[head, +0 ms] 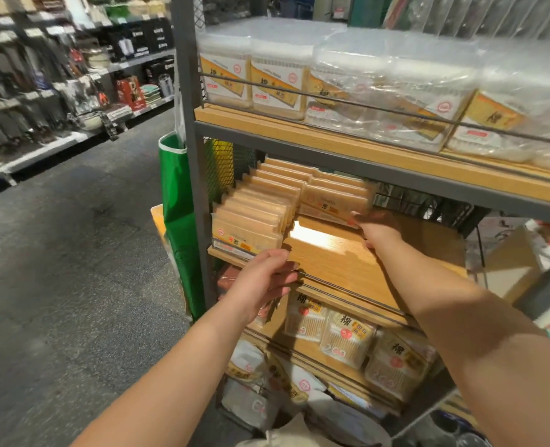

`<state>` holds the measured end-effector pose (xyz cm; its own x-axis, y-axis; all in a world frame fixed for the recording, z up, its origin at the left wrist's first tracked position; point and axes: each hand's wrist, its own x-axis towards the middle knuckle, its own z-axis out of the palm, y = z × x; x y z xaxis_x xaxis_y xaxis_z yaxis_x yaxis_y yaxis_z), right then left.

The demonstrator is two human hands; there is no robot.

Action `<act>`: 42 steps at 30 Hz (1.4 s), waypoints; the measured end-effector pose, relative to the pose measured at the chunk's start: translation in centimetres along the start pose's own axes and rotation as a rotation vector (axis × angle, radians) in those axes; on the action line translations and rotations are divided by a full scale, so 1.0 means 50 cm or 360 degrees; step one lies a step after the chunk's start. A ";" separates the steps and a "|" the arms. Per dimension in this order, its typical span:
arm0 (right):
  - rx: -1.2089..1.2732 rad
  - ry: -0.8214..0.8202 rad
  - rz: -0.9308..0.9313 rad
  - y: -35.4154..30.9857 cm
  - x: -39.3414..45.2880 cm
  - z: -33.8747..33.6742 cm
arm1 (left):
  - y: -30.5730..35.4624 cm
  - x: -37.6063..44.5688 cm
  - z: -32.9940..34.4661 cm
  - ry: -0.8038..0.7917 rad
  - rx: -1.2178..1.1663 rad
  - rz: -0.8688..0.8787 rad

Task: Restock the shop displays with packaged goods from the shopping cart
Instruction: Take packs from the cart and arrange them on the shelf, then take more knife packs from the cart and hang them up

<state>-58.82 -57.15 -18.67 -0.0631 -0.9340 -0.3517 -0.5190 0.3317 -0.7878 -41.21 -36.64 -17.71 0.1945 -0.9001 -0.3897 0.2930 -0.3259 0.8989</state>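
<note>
While both arms reach into the wooden middle shelf, the right hand grips the front of a short row of flat tan packets. The left hand, fingers loosely curled, rests on the shelf's front edge below a longer packet row.

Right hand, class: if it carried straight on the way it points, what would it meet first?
The right hand points into the middle shelf; it already seems to touch the right-hand row of flat packets, though blur obscures contact.
</note>
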 end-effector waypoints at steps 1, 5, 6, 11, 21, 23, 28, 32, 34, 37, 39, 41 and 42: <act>0.0078 -0.0031 -0.0030 0.009 -0.017 -0.005 | 0.001 0.000 0.001 -0.0025 0.0010 0.0003; 0.0402 -0.0036 -0.0285 0.071 -0.115 -0.045 | -0.001 0.008 0.031 -0.0187 0.0076 -0.0044; 0.0481 -0.0031 -0.0317 0.085 -0.145 -0.057 | -0.006 0.010 0.044 -0.0238 0.0110 -0.0059; 0.0570 0.0335 -0.0279 0.249 -0.334 -0.149 | -0.082 -0.006 0.178 -0.0797 0.0398 -0.0166; 0.1199 0.1042 0.0649 0.758 -0.773 -0.344 | -0.419 -0.296 0.549 -0.1666 0.1068 -0.0558; 0.1261 0.1093 0.0701 0.832 -0.846 -0.369 | -0.461 -0.374 0.606 -0.1733 0.1140 -0.0588; 0.1130 0.1254 0.0887 1.000 -1.121 -0.467 | -0.621 -0.622 0.795 -0.2008 0.1392 -0.0720; 0.1142 0.1579 0.1070 1.139 -1.297 -0.521 | -0.721 -0.789 0.902 -0.2222 0.1441 -0.0832; 0.1150 0.1689 0.1195 1.188 -1.347 -0.534 | -0.761 -0.838 0.935 -0.2283 0.1526 -0.0873; 0.1156 0.1588 0.1261 1.245 -1.366 -0.539 | -0.816 -0.849 0.969 -0.2318 0.1657 -0.0858; 0.1245 0.1538 0.1273 1.278 -1.363 -0.539 | -0.847 -0.840 0.995 -0.2298 0.1753 -0.0849; 0.1379 0.1541 0.1303 1.302 -1.352 -0.538 | -0.874 -0.827 1.021 -0.2262 0.1852 -0.0867; 0.1442 0.1548 0.1329 1.314 -1.342 -0.543 | -0.886 -0.816 1.039 -0.2242 0.1894 -0.0884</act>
<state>-111.81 23.69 -33.11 -0.7492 -0.0585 -0.6597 0.5841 0.4111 -0.6998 -110.74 -0.48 -31.22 -0.6427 0.0076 -0.7661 -0.7648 -0.0664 0.6409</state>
